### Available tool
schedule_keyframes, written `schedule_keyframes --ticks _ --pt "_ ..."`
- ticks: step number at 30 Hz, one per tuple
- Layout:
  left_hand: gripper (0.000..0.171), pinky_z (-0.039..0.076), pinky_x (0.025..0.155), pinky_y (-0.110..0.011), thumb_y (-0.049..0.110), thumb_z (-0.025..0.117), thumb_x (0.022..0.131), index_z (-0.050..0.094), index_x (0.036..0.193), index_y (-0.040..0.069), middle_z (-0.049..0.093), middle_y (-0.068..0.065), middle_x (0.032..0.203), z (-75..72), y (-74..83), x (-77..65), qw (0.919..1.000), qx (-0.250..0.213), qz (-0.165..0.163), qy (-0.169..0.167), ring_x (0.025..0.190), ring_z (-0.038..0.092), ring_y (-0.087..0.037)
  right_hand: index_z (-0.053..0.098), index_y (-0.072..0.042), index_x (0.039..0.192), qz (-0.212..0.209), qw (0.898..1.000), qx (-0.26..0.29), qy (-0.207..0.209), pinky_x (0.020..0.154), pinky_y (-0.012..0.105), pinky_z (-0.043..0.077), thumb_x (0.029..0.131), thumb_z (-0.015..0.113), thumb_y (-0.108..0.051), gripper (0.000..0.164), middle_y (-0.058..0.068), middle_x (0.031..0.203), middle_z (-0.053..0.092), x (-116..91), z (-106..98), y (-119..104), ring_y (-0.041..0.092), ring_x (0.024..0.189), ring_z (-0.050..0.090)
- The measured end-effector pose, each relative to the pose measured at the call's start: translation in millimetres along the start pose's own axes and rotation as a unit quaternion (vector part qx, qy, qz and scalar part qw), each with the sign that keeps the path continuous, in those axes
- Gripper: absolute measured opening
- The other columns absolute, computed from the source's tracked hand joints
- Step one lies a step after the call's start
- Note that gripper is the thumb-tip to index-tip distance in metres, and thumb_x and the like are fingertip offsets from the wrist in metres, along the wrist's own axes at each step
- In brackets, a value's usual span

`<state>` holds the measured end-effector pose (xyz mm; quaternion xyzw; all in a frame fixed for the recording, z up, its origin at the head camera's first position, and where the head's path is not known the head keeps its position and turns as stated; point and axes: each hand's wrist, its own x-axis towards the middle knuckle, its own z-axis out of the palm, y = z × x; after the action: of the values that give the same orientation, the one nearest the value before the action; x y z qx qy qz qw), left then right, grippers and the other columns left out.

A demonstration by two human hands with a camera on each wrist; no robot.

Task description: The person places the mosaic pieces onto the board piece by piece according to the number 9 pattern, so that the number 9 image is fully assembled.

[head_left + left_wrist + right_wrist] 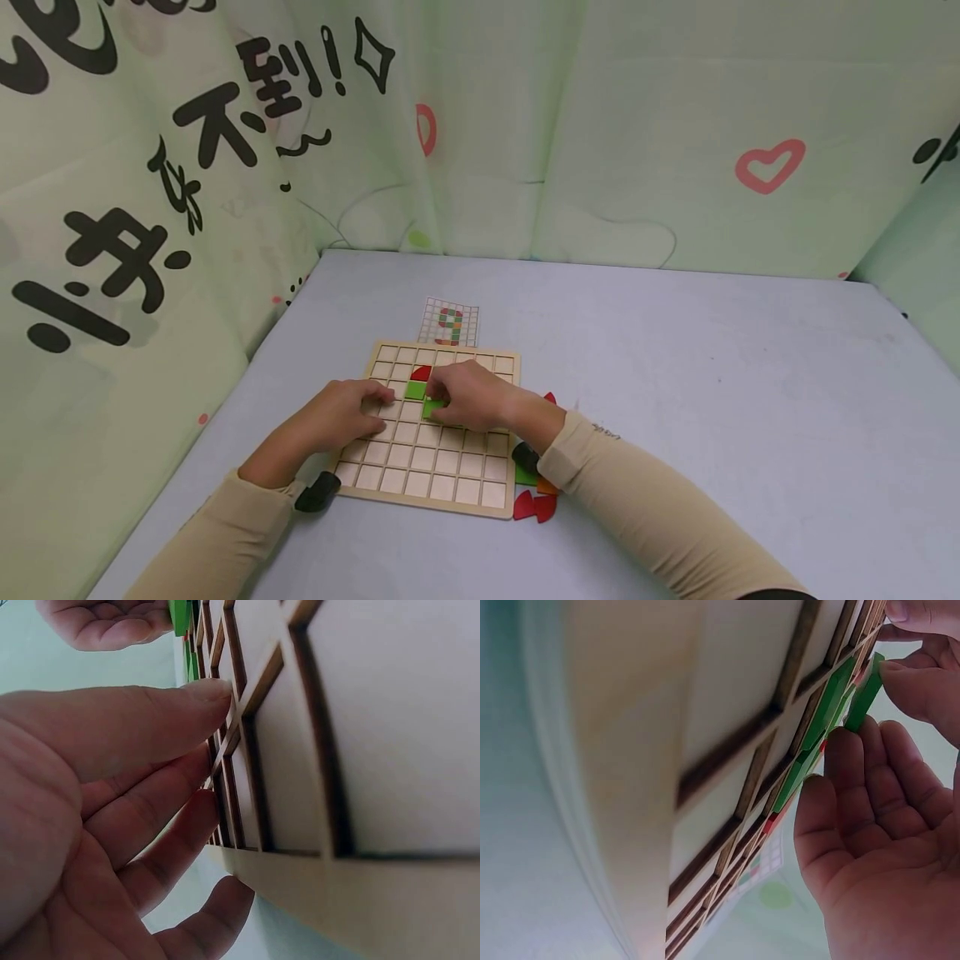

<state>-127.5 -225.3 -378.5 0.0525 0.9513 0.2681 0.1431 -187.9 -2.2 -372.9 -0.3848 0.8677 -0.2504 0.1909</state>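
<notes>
In the head view, a shallow wooden board (422, 457), split into square compartments, lies on the table (697, 417). Most visible compartments hold nothing; near the top middle, a red tile (422, 373) with a curved side fills one, with a green tile (416, 390) just below it. Another bit of green (432, 408) shows by the fingertips of the right hand (474, 395), which reaches in over the board from its right side. The left hand (347, 414) is at the board's left part, thumb and fingers apart. Beside the board's right edge, partly under the right arm, loose pieces (545, 507) in red, green and orange lie together. A card (450, 323) at the far edge bears a printed grid with red, green and orange cells. On the curtain (600, 125), "不到!" can be read in black, among other characters and pink heart outlines; small lettering on the right sleeve (652, 500) is too small to read.

In the left wrist view, the left hand's grip is loose: the thumb lies at the compartment dividers, fingers spread toward the rim, nothing pinched.

In the right wrist view, the right hand pinches a green square (866, 694) between thumb and fingers, tilted above the board; more green and red sits in the compartments beyond.
</notes>
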Motion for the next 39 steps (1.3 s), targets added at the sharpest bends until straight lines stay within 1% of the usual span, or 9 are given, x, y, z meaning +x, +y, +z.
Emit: schedule_keyframes --ticks 10,20,25,31,39 --pt "0.035 0.042 0.103 -0.050 0.011 0.075 0.088 0.069 0.123 0.009 0.065 -0.007 0.126 0.3 -0.1 -0.4 1.0000 0.003 0.003 0.002 0.127 0.052 -0.031 0.067 -0.007 0.110 0.006 1.000 -0.006 -0.007 0.077 0.027 0.047 0.094 0.069 -0.015 0.018 -0.002 0.093 0.063 0.4 2.1 -0.2 0.015 0.084 0.055" --pt "0.035 0.041 0.104 -0.051 0.011 0.075 0.088 0.069 0.123 0.009 0.065 -0.008 0.127 0.6 0.0 -0.4 1.0000 0.005 0.003 0.003 0.128 0.051 -0.032 0.067 -0.007 0.111 0.013 1.000 -0.013 -0.015 0.081 0.028 0.049 0.094 0.071 -0.017 0.020 -0.001 0.098 0.065 0.0 1.7 -2.0 0.014 0.088 0.056" --pt "0.035 0.041 0.104 -0.051 0.011 0.075 0.088 0.069 0.123 0.009 0.065 -0.008 0.127 0.6 0.5 -0.3 1.0000 0.005 0.004 0.004 0.129 0.051 -0.033 0.068 -0.008 0.113 0.017 1.000 -0.011 -0.022 0.082 0.028 0.049 0.094 0.069 -0.014 0.020 -0.001 0.100 0.065 -0.3 1.0 -1.3 0.015 0.089 0.056" --pt "0.036 0.041 0.104 -0.051 0.011 0.075 0.088 0.069 0.123 0.008 0.065 -0.008 0.127 0.7 0.9 -0.4 0.9999 0.008 0.004 0.005 0.129 0.051 -0.032 0.068 -0.007 0.114 0.014 1.000 -0.017 -0.022 0.086 0.030 0.050 0.095 0.068 -0.012 0.020 0.001 0.104 0.067 -1.0 0.4 -1.5 0.014 0.091 0.057" --pt "0.035 0.040 0.105 -0.051 0.011 0.075 0.088 0.069 0.123 0.008 0.065 -0.007 0.127 0.7 -0.4 0.1 0.9999 0.008 0.011 0.006 0.129 0.051 -0.033 0.068 -0.006 0.113 0.008 1.000 -0.021 -0.020 0.086 0.030 0.050 0.095 0.068 -0.012 0.019 0.003 0.106 0.068 -0.2 1.4 -1.2 0.014 0.091 0.058"
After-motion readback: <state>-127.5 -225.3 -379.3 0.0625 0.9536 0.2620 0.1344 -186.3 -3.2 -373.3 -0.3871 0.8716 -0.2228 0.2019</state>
